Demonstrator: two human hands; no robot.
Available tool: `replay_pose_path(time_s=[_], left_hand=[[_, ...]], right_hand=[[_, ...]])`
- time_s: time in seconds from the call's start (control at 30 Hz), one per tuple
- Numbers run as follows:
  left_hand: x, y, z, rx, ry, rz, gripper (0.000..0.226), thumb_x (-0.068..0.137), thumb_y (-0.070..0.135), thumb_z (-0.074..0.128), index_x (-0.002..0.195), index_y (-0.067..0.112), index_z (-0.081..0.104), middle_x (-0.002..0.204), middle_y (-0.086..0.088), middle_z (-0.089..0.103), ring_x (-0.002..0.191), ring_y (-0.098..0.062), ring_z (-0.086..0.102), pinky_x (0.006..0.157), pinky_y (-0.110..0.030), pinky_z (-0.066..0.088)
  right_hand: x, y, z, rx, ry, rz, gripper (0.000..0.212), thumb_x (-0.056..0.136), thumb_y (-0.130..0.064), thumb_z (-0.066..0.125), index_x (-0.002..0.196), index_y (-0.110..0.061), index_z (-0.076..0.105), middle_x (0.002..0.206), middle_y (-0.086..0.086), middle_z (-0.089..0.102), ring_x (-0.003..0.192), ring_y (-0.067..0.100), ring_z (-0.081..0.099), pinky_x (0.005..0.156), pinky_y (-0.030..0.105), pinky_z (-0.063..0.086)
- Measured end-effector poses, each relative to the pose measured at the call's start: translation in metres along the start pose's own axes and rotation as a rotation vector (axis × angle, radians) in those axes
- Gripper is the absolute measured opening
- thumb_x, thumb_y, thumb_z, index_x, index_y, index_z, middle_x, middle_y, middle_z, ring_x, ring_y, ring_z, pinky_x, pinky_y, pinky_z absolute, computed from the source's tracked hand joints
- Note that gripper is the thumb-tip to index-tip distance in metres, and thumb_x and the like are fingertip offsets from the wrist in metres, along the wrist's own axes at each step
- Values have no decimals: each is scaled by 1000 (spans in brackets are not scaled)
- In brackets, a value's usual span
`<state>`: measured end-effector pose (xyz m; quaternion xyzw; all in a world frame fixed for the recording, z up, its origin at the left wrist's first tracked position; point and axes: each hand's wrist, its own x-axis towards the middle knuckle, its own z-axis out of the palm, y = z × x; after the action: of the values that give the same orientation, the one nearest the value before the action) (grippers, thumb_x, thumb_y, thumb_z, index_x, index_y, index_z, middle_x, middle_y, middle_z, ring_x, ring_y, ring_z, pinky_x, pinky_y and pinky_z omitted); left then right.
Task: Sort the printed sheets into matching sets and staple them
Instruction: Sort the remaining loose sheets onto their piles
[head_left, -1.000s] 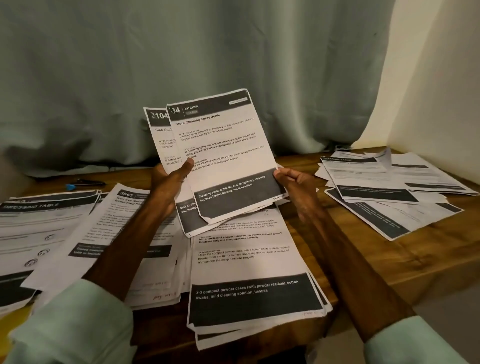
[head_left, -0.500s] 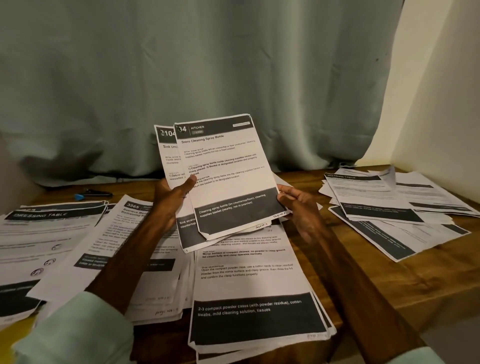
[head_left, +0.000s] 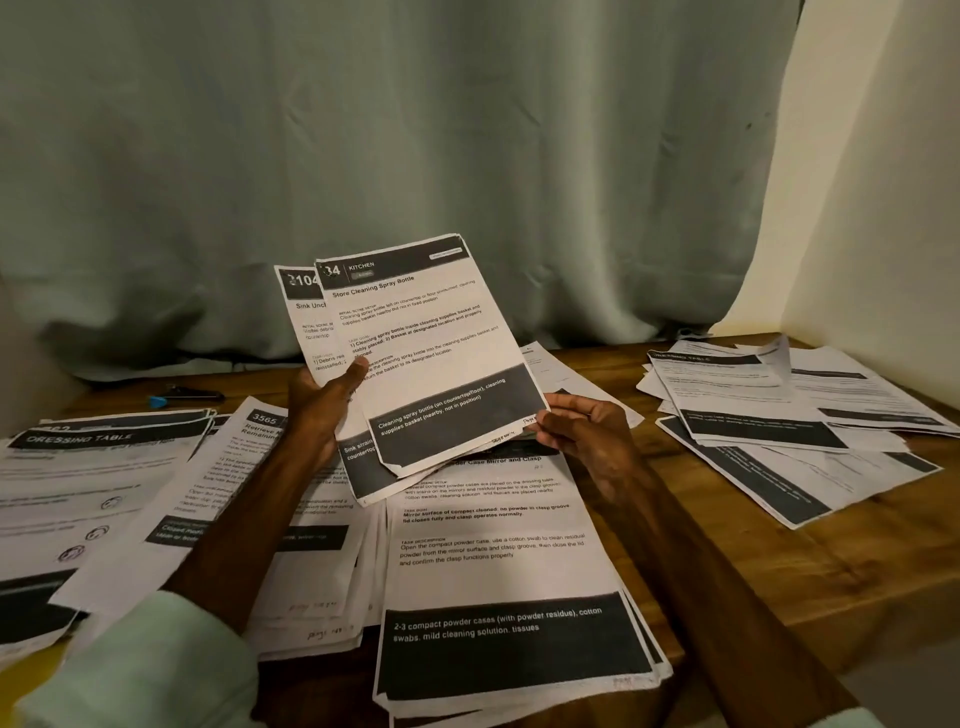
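White printed sheets with black bands (head_left: 436, 332) stand fanned above the brown wooden tabletop (head_left: 727, 551), my left grip (head_left: 322, 410) clasping their left edge, my right grip (head_left: 584, 436) pinching the front sheet's lower right corner.

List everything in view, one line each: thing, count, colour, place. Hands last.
Held sheets: at least two, white with black bands, raised at centre.
Centre pile: one, white and black, table front.
Left piles: at least two, white and black, table left.
Right sheets: several, white and black, table right.
Dark tool: one, blue tip, table back left.
Table: one, brown wood.
Curtain: one, grey-green, behind.
Wall: one, cream, right.
Left hand: one, grips held sheets' left edge.
Right hand: one, pinches their lower right corner.
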<state>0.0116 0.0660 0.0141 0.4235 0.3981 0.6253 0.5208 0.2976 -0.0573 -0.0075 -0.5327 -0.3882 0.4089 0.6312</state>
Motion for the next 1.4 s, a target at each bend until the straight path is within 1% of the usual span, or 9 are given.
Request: replay_pose_path(time_s=[0.17, 0.43, 0.63, 0.8, 0.93, 1.1, 1.2, 1.3, 1.4], left_hand=[[1, 0, -2, -28, 3, 5, 31, 89, 8, 76, 119, 8, 66, 123, -10, 71, 101, -26, 73, 87, -46, 59], [-2, 1, 0, -1, 18, 30, 17, 89, 9, 75, 101, 17, 65, 111, -4, 72, 80, -9, 73, 65, -30, 61], [-17, 10, 7, 4, -103, 32, 30, 82, 6, 82, 109, 10, 71, 107, -6, 77, 90, -20, 77, 71, -34, 63], [-30, 15, 21, 78, -303, 11, 28, 81, 15, 83, 108, 15, 73, 105, -4, 78, 95, -24, 76, 84, -43, 61], [-26, 24, 22, 29, -226, 55, 14, 92, 29, 71, 104, 21, 71, 97, -3, 79, 87, -22, 77, 75, -38, 62], [-17, 37, 8, -95, -142, 104, 12, 94, 29, 69, 104, 22, 70, 98, -3, 79, 90, -26, 77, 83, -45, 60], [-16, 43, 3, -134, -113, 134, 11, 96, 26, 68, 106, 23, 69, 97, 1, 79, 90, -23, 77, 77, -41, 63], [-12, 44, -2, -164, -101, 127, 16, 95, 26, 68, 111, 24, 67, 100, 0, 79, 91, -23, 77, 75, -40, 64], [-8, 44, -6, -166, -87, 103, 26, 93, 28, 71, 117, 19, 67, 105, -5, 78, 96, -29, 76, 83, -48, 61]], right_hand=[[-2, -2, -1, 107, -36, 33, 34, 89, 4, 70, 123, 1, 65, 107, 16, 76, 93, 31, 76, 80, 34, 63], [-4, -5, -1, 71, -56, 27, 31, 94, 7, 61, 124, -3, 66, 112, 13, 76, 100, 31, 75, 90, 40, 61], [-8, -13, 7, -57, -16, -54, 21, 100, -36, 61, 114, -25, 73, 106, -6, 77, 104, 23, 71, 79, 36, 56], [-8, -3, 15, -20, 8, -77, 31, 89, -27, 77, 117, -17, 70, 114, 1, 76, 100, 29, 75, 93, 59, 56], [-3, -1, 5, -37, 86, -62, 20, 93, -28, 73, 111, -19, 69, 107, 0, 78, 96, 27, 76, 91, 57, 57], [0, -1, -3, -28, 86, -76, 22, 91, -19, 73, 113, -18, 69, 109, 6, 77, 97, 34, 75, 91, 61, 57], [1, -2, 0, -49, 74, -76, 17, 92, -18, 72, 109, -18, 68, 105, 7, 78, 91, 33, 76, 83, 54, 60], [1, -3, 0, -47, 96, -85, 14, 93, -17, 71, 106, -20, 67, 103, 5, 77, 89, 31, 75, 72, 42, 61], [1, -3, -1, 15, 119, -62, 21, 92, -15, 72, 114, -13, 69, 105, 8, 78, 91, 33, 76, 80, 47, 61]])
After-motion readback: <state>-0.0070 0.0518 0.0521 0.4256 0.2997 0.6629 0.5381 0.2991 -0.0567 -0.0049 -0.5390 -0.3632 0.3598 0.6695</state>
